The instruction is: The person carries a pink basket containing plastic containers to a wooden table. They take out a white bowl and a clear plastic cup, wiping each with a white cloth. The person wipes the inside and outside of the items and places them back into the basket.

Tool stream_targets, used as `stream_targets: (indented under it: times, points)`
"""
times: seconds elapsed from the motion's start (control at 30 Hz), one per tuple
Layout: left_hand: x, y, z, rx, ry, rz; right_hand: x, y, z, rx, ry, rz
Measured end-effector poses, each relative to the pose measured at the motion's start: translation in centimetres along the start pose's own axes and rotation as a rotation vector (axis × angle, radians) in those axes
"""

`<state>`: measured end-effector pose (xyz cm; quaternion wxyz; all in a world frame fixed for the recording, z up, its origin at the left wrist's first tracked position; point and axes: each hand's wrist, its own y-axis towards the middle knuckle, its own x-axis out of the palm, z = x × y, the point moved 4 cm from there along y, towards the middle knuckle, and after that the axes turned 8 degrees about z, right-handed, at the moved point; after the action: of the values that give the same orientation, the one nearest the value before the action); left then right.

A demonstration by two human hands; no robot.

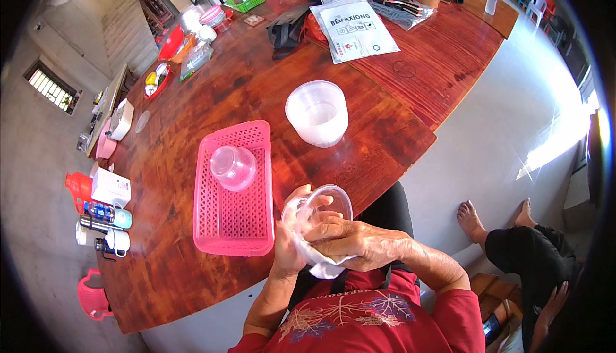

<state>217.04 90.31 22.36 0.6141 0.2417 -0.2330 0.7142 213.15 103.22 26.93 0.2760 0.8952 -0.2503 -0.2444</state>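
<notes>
Around me, a grey wall [38,180] rises left of the basket and a pale, shiny floor [449,154] spreads well to its right. The table [160,282] under the basket is glossy red-brown wood; I expect light plastic slides easily on it. The pink basket [234,248] is holed plastic, with a clear cup [233,168] in its far half. Right of the basket stands a whitish stack of tubs [316,112], seemingly nested.

My left hand [289,247] wraps the clear tub [333,200], just right of the basket's near half, its mouth tipped away from me. My right hand [362,244] grasps a white cloth [326,267] against it; whether any fingers reach inside, I can't tell. The tub looks light, thin and slick, springy rather than brittle: a hard squeeze probably dents the wall, so the rim or base seems the surest hold. The cloth looks soft and limp, best pinched in a bunch.
</notes>
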Motion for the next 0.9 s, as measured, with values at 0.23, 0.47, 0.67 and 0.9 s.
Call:
stream_targets:
  times: [0.23,0.47,0.67,0.9]
  points:
    - [0.3,-0.2,0.0,-0.034,0.03,0.167,0.0,1.8,0.6,-0.024,-0.835,0.198]
    - [-0.9,0.1,-0.9,-0.087,0.005,0.074,0.4,-0.8,1.1,0.198,-0.224,-0.068]
    - [-0.1,0.5,-1.0,-0.047,0.033,0.157,-1.3,-0.2,-0.5,0.082,-0.056,0.406]
    - [0.2,-0.1,-1.7,-0.147,0.054,0.237,-1.5,2.3,0.1,-0.048,-0.89,0.383]
